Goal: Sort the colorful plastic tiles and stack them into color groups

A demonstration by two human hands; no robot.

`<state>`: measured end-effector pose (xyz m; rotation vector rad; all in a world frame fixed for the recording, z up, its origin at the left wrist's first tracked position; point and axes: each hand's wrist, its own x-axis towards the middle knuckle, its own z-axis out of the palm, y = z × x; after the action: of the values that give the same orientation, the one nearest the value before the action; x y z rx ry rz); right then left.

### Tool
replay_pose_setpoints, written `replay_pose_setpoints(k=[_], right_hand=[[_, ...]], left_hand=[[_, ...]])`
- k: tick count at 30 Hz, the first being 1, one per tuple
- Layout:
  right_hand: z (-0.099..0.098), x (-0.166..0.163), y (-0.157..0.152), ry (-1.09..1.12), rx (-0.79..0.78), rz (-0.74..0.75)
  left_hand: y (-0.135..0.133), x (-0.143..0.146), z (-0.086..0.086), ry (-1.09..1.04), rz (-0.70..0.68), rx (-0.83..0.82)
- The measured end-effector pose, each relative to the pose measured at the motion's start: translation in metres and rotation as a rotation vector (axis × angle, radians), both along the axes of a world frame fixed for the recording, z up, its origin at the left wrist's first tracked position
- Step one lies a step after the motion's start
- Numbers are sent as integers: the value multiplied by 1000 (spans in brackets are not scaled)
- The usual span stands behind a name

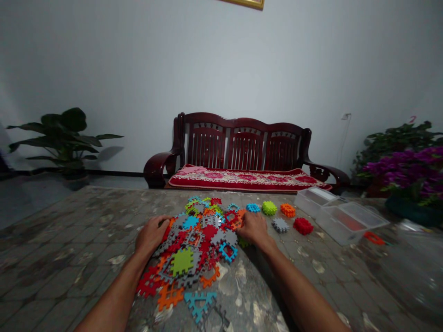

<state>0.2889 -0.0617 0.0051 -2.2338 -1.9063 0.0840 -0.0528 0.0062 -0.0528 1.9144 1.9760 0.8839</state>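
A pile of toothed plastic building tiles [209, 233] in red, grey, orange, blue and green lies on the table between my hands. My left hand [151, 235] rests at the pile's left side, its thumb and forefinger apart, by red and orange tiles. On the right side, the bent fingers of my right hand [255, 227] close at the edge of an orange tile [239, 220]; the fingertips are partly hidden. A green square tile [182, 261] lies on top near the front. A teal triangular tile [200, 303] lies in front of the pile.
Separate stacks stand to the right: blue [253, 208], green [269, 208], orange [287, 210], grey [280, 225] and red [303, 226]. Beyond them sits a clear plastic box [341, 226]. Purple flowers [411, 168] stand at far right, a wooden bench [242, 143] behind the table.
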Motion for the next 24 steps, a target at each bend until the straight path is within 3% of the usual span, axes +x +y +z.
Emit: replay_pose_setpoints(k=[5, 9, 13, 17, 24], right_hand=[[-9, 10, -1, 238, 145, -13], [-17, 40, 5, 489, 313, -20], [-25, 73, 3, 661, 317, -77], [-33, 85, -9, 543, 210, -40], [-33, 76, -17, 311, 118, -1]], left_hand=[[-1, 0, 0, 12, -1, 1], [-1, 1, 1, 2, 8, -9], [-1, 1, 1, -6, 12, 0], [-1, 0, 0, -11, 12, 13], [0, -1, -1, -6, 16, -3]])
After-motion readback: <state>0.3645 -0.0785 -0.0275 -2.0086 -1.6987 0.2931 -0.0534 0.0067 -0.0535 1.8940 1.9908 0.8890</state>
